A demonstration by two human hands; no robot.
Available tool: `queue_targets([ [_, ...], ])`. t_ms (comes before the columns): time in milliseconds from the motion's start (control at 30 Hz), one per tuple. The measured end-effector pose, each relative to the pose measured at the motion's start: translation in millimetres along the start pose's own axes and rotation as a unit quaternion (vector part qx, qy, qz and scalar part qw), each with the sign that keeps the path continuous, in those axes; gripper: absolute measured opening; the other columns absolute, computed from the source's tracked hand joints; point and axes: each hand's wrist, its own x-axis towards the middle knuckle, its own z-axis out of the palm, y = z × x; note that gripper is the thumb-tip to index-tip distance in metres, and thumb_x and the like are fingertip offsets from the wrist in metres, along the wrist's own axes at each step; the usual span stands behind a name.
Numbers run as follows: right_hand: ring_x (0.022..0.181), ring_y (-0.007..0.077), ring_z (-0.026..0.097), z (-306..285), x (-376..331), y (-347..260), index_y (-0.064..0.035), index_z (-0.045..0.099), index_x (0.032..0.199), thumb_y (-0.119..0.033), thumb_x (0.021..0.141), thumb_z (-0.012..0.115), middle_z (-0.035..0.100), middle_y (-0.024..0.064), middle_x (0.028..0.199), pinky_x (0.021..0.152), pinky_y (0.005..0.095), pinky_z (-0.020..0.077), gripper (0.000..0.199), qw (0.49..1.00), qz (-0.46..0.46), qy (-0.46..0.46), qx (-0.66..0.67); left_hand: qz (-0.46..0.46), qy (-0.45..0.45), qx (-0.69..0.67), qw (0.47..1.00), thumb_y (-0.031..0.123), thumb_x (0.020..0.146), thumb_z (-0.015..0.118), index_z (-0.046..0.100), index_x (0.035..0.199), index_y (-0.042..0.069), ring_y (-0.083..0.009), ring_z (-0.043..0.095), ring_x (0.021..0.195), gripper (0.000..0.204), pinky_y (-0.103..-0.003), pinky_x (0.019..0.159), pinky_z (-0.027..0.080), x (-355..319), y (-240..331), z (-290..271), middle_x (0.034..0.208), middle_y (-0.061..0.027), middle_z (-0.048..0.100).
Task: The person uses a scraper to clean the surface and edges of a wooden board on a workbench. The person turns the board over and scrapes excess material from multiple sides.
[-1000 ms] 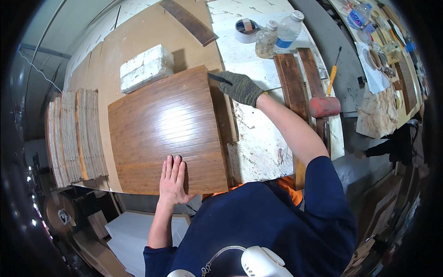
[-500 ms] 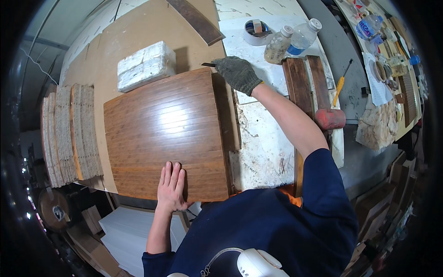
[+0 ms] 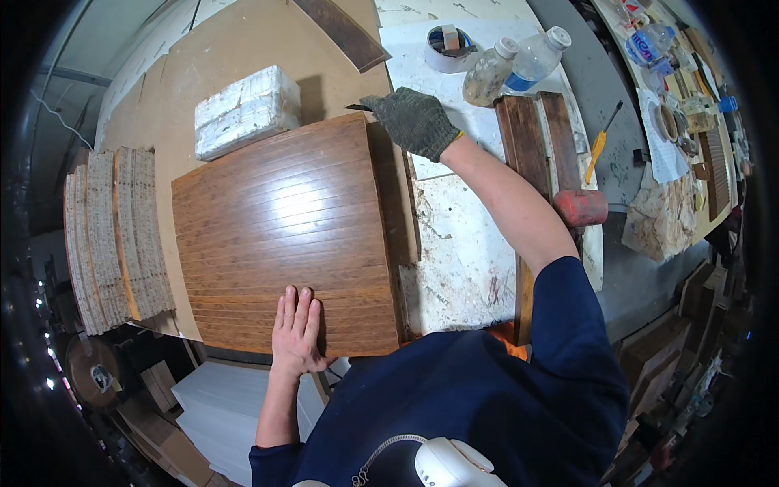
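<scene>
A wide brown wood-grain panel (image 3: 276, 235) with fine parallel grooves lies on the bench. My bare left hand (image 3: 297, 337) rests flat on its near edge, fingers stretched out. At the panel's far right corner is my right hand (image 3: 414, 123), in a dark grey knitted glove. Its fingers are closed on a thin dark blade-like tool (image 3: 355, 107), whose tip points left just beyond the corner; most of the tool is hidden in the glove. Behind the panel's far edge sits a white wrapped block (image 3: 247, 112).
Stacked boards (image 3: 118, 239) stand at the left. A dark plank (image 3: 341, 34) lies at the back. To the right are a round tub (image 3: 449, 58), two plastic bottles (image 3: 490, 73), dark wood strips (image 3: 523, 146), a red mallet head (image 3: 580, 209) and a yellow-handled screwdriver (image 3: 596, 154).
The whole view has shifted slightly. My gloved right hand and its blade-like tool have tilted a little at the panel's far right corner. My left hand stays flat on the panel.
</scene>
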Motion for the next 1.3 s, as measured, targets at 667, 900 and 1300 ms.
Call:
queue_targets([
  [667, 0.059, 0.0188, 0.064, -42, -73, -39, -0.0097, 0.057, 0.121, -0.015, 0.096, 0.056, 0.059, 0.0057, 0.065, 0.042, 0.0318, 0.05, 0.025, 0.97, -0.223, -0.095, 0.014, -0.002, -0.002, 0.0, 1.0, 0.042, 0.048, 0.085, 0.042, 0.149, -0.001, -0.0533, 0.033, 0.145, 0.118, -0.061, 0.119, 0.028, -1, -1, 3, 0.157, -0.0272, 0.039],
  [900, 0.077, 0.0261, 0.07, -7, -12, 19, -0.0161, 0.058, 0.139, -0.011, 0.091, 0.059, 0.071, 0.011, 0.087, 0.06, 0.0398, 0.0564, 0.049, 0.992, -0.089, 0.035, -0.082, -0.004, 0.006, -0.001, 1.0, 0.039, 0.05, 0.084, 0.043, 0.149, 0.0, -0.0525, 0.033, 0.145, 0.115, -0.06, 0.12, 0.027, -1, -3, 3, 0.157, -0.0266, 0.039],
  [1300, 0.079, 0.0286, 0.074, -16, -12, -11, -0.0111, 0.063, 0.128, -0.015, 0.091, 0.06, 0.074, 0.0121, 0.087, 0.065, 0.0411, 0.0596, 0.037, 0.987, -0.063, -0.119, -0.083, -0.014, -0.006, -0.012, 1.0, 0.038, 0.05, 0.084, 0.043, 0.15, 0.001, -0.0521, 0.033, 0.145, 0.114, -0.062, 0.118, 0.029, -3, -2, 3, 0.156, -0.0257, 0.041],
])
